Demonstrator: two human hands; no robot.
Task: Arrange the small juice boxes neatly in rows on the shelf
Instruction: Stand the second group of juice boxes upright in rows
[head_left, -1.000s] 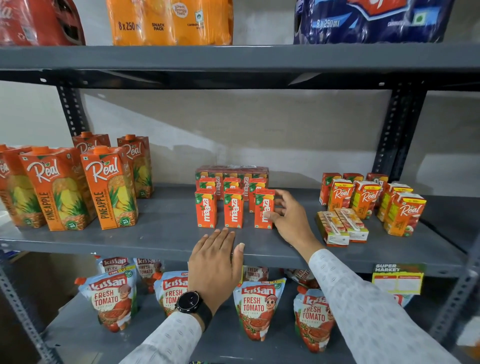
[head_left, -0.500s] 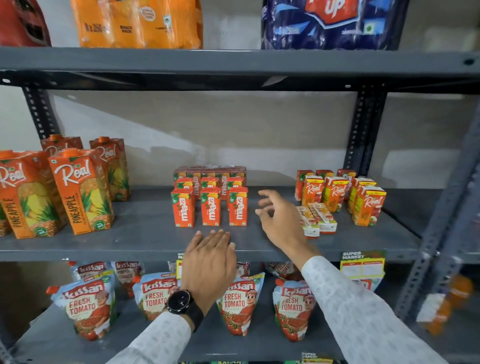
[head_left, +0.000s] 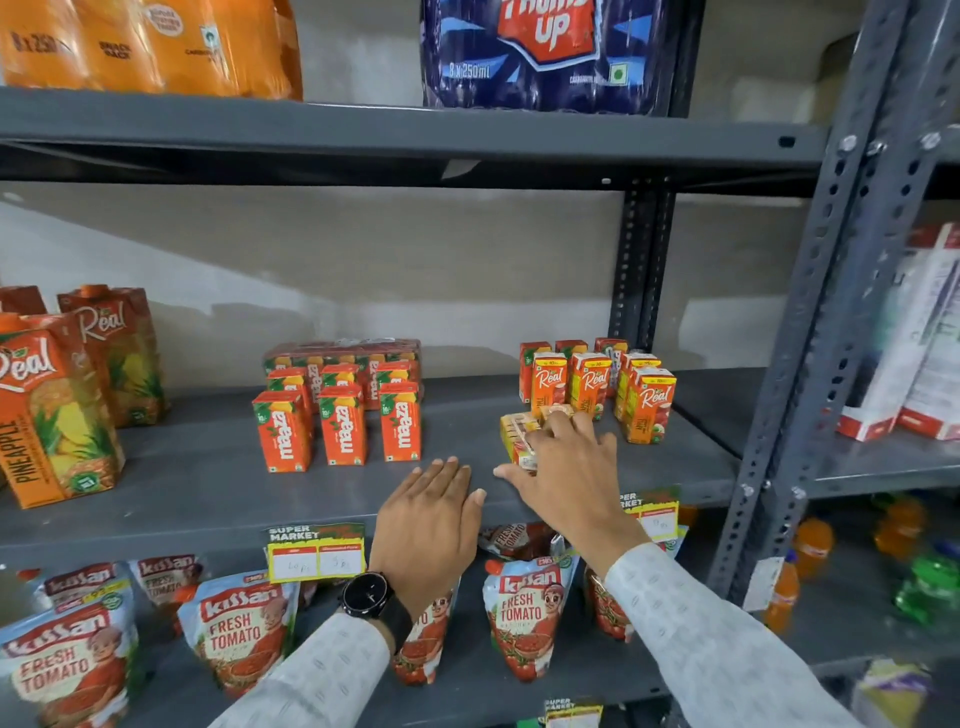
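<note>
Small Maaza juice boxes stand upright in neat rows at the middle of the grey shelf, with a wrapped pack behind them. To the right, several small Real juice boxes stand in a loose cluster. In front of that cluster two small boxes lie flat. My right hand rests on top of the lying boxes, fingers spread over them. Flat and palm down, my left hand lies on the shelf's front edge and holds nothing.
Large Real pineapple cartons stand at the left. Kissan tomato pouches fill the shelf below. Soft-drink packs sit on the shelf above. A grey upright post borders the right side, with another rack beyond.
My right hand has moved from the rightmost Maaza box across to the two boxes lying flat. The view has shifted right. My left hand stays at the shelf edge.
</note>
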